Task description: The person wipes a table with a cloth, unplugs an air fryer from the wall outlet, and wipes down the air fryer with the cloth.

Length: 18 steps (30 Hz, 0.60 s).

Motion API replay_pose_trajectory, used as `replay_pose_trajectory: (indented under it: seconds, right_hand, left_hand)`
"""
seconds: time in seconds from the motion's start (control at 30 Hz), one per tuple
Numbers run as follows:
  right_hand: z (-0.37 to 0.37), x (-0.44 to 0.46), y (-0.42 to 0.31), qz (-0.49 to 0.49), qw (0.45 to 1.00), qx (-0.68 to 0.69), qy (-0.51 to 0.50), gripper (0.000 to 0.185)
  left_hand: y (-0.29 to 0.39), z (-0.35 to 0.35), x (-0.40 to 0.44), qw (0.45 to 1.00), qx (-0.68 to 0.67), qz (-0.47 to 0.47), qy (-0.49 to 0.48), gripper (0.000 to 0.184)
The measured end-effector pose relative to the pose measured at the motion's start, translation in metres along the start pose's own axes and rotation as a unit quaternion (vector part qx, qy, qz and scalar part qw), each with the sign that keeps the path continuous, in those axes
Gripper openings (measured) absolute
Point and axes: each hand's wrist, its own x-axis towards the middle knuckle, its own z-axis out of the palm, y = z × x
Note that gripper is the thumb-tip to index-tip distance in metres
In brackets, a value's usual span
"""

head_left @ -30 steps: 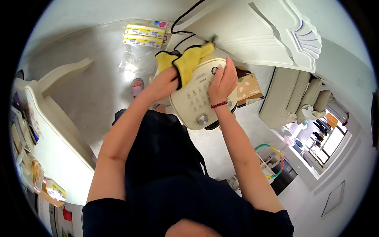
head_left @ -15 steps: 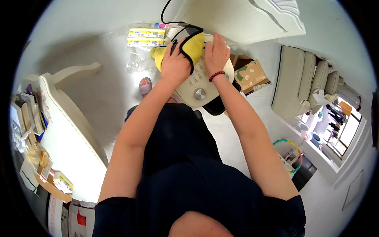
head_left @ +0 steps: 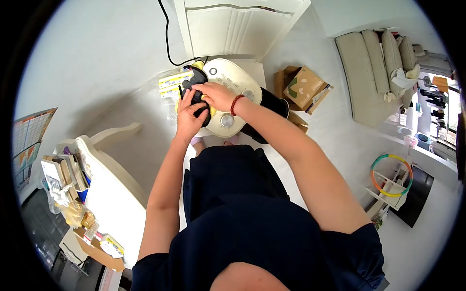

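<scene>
A cream-topped appliance (head_left: 234, 77) with silver knobs and printed markings stands in front of me, and its lower body is black. At its left edge lies a cloth (head_left: 197, 77), black or dark grey on the side that shows, with bits of yellow. My left hand (head_left: 190, 115) is closed on the near part of the cloth, thumb toward the appliance. My right hand (head_left: 219, 96), with a red bead bracelet (head_left: 236, 104) on the wrist, pinches the cloth just beyond it. Folds and fingers hide part of the cloth.
Yellow-and-white tissue packs (head_left: 170, 85) lie left of the appliance. A black cable (head_left: 167, 39) runs behind it, near a white furniture panel (head_left: 228, 34). An open cardboard box (head_left: 306, 87) sits on the right. A white cabinet (head_left: 114, 194) stands at left.
My right hand has come off the appliance's top onto the cloth. The cloth has turned from its yellow side to mostly dark. The view has shifted, and both knobs now show.
</scene>
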Motion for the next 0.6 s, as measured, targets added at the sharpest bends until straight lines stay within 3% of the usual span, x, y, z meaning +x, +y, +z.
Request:
replay_pose_trajectory:
  seconds: [0.07, 0.17, 0.27, 0.3, 0.4, 0.43, 0.6]
  right_hand:
    - [-0.007, 0.007, 0.01, -0.035, 0.998, -0.051, -0.01, 0.023]
    - [-0.033, 0.019, 0.035, -0.035, 0.994, -0.101, -0.001, 0.014]
    - [-0.064, 0.007, 0.057, -0.007, 0.993, -0.106, 0.047, 0.012]
    - [-0.075, -0.002, 0.062, 0.021, 0.993, -0.116, 0.032, 0.012]
    - [-0.098, -0.042, 0.072, 0.079, 0.987, -0.134, -0.026, 0.014]
    - [-0.101, -0.058, 0.074, 0.092, 0.988, -0.121, -0.023, 0.014]
    - [-0.103, -0.093, 0.06, 0.168, 0.981, -0.094, -0.027, 0.015]
  left_hand:
    - [0.009, -0.003, 0.002, 1.0, 0.008, -0.007, 0.01, 0.02]
    - [0.026, -0.008, 0.007, 0.995, 0.069, 0.005, 0.068, 0.028]
    - [0.04, -0.014, 0.007, 0.996, 0.079, -0.044, 0.012, 0.024]
    - [0.028, -0.009, 0.004, 0.994, 0.101, -0.039, -0.033, 0.038]
    - [0.042, 0.0, 0.002, 0.984, 0.177, -0.013, -0.03, 0.06]
    - [0.048, -0.002, 0.004, 0.974, 0.211, -0.024, -0.082, 0.086]
    - [0.037, 0.002, 0.005, 0.979, 0.183, -0.045, -0.075, 0.106]
